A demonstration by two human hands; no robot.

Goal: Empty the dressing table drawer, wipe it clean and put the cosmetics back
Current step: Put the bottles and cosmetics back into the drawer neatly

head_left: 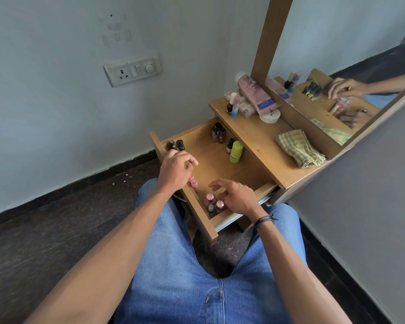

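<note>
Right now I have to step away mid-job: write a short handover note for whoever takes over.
Left hand: at the drawer's front-left corner, closed on the dark tubes.
Right hand: open, hovering over the pink-capped bottles, holding nothing.
Drawer: pulled open, with small brown bottles at the back and a green bottle standing beside a dark one.
Tabletop: checked cloth, pink tube, white tub and a few small bottles.
Done or left: I cannot tell whether wiping is finished; check the drawer floor, then move the tabletop items in.
</note>
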